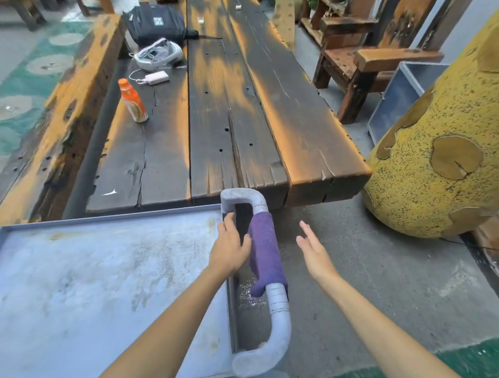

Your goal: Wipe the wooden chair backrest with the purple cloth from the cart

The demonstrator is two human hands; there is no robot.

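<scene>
My left hand [231, 247] is at the cloth [264, 251], fingers curled in against its left edge with the thumb up by the cart's rim, touching the fabric but not yet closed round it as far as I can tell. My right hand [313, 247] hangs open, palm turned inward and fingers spread, off to the right of the cloth and clear of it, holding nothing.

I place everything from the cart handle [274, 326], the grey bar along the right side of the cart [103, 283]. The purple cloth is draped over the far half of that handle, wrapped round the bar, so its long axis runs with the bar, away from me. It lies between my two hands, the left one in contact and clearly nearer, the right one apart across a gap of floor.

I judge the pickup falls to the left hand: pinch the hanging edge and lift it up and off the bar, sideways to the bar's line. The wooden chair [366, 64] stands well beyond the handle, to the far right past the big table [238, 102].
</scene>
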